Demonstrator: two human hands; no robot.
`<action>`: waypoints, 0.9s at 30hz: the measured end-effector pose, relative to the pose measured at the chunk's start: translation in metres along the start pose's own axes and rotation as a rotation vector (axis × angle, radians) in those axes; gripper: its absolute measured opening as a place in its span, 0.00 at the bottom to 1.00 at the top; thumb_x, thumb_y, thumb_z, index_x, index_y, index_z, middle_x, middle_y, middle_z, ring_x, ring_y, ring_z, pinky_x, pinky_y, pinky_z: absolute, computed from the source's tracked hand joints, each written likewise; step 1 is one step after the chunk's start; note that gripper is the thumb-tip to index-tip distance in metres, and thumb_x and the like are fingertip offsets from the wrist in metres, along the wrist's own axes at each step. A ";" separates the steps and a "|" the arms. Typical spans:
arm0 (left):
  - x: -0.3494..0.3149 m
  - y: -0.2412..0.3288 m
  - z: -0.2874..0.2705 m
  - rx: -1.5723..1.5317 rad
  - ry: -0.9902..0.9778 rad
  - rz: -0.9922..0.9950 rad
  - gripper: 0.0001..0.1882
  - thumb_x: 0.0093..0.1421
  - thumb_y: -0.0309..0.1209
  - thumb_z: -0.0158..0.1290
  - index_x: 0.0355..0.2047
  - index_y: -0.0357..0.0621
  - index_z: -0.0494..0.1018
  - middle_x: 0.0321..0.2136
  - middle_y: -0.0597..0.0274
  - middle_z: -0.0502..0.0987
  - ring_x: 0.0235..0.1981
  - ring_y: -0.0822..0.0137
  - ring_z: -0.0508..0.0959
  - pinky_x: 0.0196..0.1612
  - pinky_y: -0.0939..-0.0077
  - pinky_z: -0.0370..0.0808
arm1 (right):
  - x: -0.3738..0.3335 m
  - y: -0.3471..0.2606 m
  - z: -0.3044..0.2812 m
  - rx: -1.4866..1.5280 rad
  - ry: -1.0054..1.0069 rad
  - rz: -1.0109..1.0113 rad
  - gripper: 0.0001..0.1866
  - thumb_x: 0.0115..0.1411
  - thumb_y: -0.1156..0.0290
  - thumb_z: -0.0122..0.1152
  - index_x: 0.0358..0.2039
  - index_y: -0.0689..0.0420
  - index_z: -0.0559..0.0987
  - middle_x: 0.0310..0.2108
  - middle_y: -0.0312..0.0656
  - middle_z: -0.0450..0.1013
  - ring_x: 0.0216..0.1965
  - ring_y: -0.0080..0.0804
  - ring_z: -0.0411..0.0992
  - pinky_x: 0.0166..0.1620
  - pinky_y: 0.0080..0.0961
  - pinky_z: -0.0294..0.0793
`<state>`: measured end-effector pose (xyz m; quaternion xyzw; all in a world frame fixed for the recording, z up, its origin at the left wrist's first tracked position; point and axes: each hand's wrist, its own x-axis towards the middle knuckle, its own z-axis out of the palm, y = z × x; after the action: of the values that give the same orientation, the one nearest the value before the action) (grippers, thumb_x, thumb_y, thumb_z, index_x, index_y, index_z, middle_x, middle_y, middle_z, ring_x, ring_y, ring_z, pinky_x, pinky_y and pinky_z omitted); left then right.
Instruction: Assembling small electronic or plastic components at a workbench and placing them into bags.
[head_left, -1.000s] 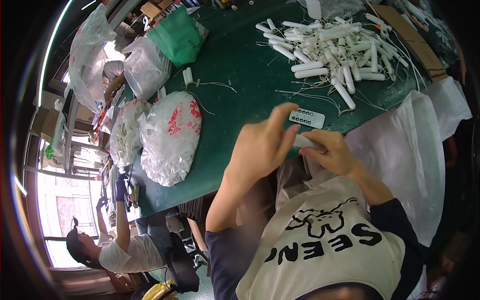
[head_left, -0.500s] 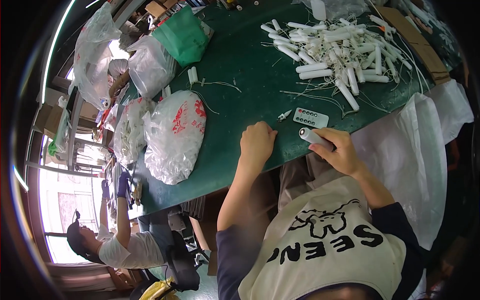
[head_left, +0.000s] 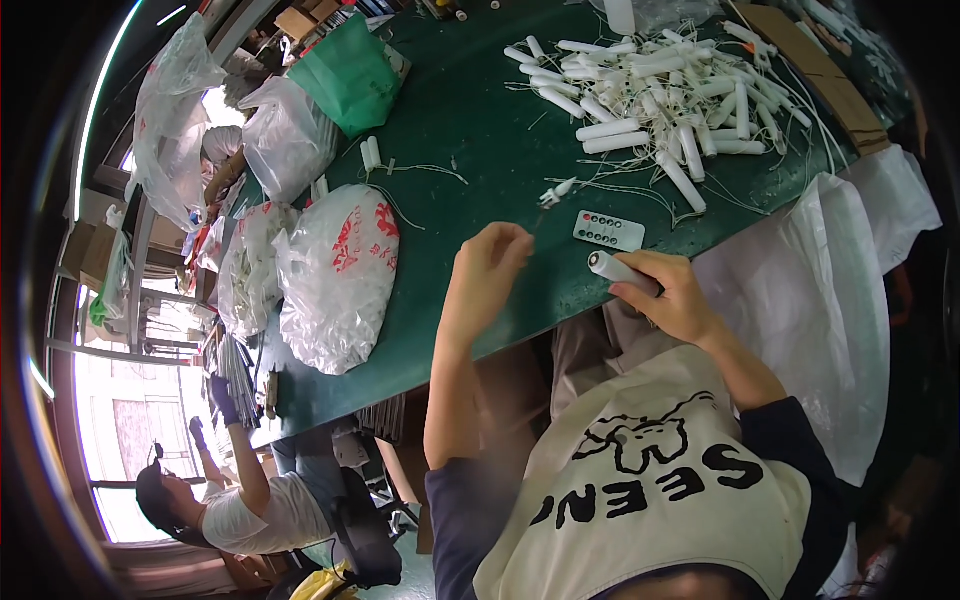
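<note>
White cylinder (head_left: 624, 272), right hand (head_left: 678, 295) clamped around it, long axis slantwise, dark-centred end leftward, slightly outward

Left forearm (head_left: 452, 400): extended forward from torso (head_left: 640, 470), near straight. Left wrist (head_left: 458, 335): angled slightly inward. Left hand (head_left: 485, 270): bare, set farther from torso than opposite one, fingers (head_left: 508, 235) curled, tips gathered and directed toward right side. Right forearm (head_left: 748, 372): slanted forward and inward, toward left side. Right hand (head_left: 678, 295): bare, closed in firm grip, index finger (head_left: 640, 260) on far side, thumb (head_left: 630, 297) on near side, remaining digits largely hidden. Hands: apart, not touching.
</note>
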<state>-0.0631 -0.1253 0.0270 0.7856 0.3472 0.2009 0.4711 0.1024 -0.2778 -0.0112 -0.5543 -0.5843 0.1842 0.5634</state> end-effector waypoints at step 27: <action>-0.016 0.012 0.024 -0.736 -0.681 -0.154 0.17 0.58 0.33 0.45 0.42 0.30 0.67 0.21 0.57 0.70 0.24 0.69 0.71 0.29 0.79 0.69 | 0.004 0.011 -0.008 0.193 -0.138 -0.028 0.12 0.49 0.71 0.60 0.35 0.62 0.75 0.26 0.41 0.72 0.25 0.28 0.69 0.27 0.20 0.66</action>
<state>-0.0539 -0.1554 0.0263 0.5604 0.1372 0.0072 0.8167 0.1153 -0.2743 -0.0158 -0.4752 -0.6090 0.2695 0.5750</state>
